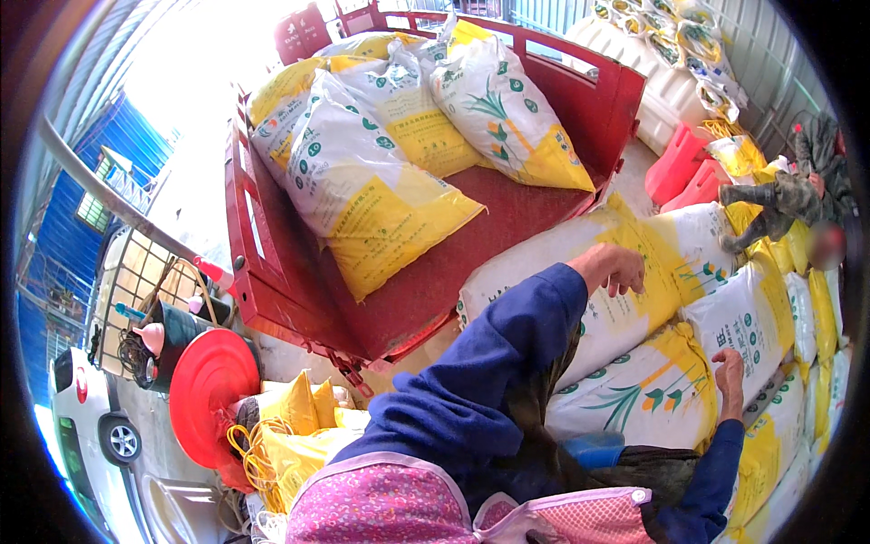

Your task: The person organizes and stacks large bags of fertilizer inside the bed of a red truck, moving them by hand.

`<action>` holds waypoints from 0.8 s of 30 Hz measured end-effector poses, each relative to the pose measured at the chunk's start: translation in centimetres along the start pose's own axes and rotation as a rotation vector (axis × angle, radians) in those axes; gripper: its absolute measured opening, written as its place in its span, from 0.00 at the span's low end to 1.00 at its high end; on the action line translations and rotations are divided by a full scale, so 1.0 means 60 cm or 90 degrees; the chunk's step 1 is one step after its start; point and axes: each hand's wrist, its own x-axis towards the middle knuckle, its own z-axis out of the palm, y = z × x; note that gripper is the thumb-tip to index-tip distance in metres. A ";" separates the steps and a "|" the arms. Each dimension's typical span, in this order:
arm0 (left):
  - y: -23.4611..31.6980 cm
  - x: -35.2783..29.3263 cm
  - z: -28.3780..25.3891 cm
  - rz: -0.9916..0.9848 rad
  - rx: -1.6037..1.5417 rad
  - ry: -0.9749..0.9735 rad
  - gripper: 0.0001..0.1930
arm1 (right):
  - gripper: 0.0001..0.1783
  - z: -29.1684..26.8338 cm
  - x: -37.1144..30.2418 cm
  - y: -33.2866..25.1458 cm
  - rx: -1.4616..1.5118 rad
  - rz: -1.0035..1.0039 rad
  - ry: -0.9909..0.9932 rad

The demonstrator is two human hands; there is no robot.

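Though curled at the left hand (612,269), grips nothing above a white-and-yellow sack (625,315); cannot tell if touching. Likewise released at the right hand (729,376), near a second sack (745,310). Beyond the left hand, can see filled bags (385,213) inside a red cargo bed (530,213).

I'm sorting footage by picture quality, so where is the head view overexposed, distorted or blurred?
Head view: glare whites out the background beyond the red truck bed; head view: the grey pole at left bows, and black rounds off the corners; head view: a smeared patch covers part of the person at far right, while the white-and-yellow sacks look fairly crisp.
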 end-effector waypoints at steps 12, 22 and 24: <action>0.020 -0.027 0.001 -0.003 0.019 0.015 0.19 | 0.07 0.006 0.001 -0.001 0.081 -0.002 -0.103; 0.018 -0.021 0.001 0.000 0.022 0.014 0.19 | 0.05 0.012 0.003 0.002 0.092 0.008 -0.090; 0.017 -0.019 0.000 0.003 0.021 0.012 0.19 | 0.05 0.017 0.003 0.012 0.092 -0.009 -0.076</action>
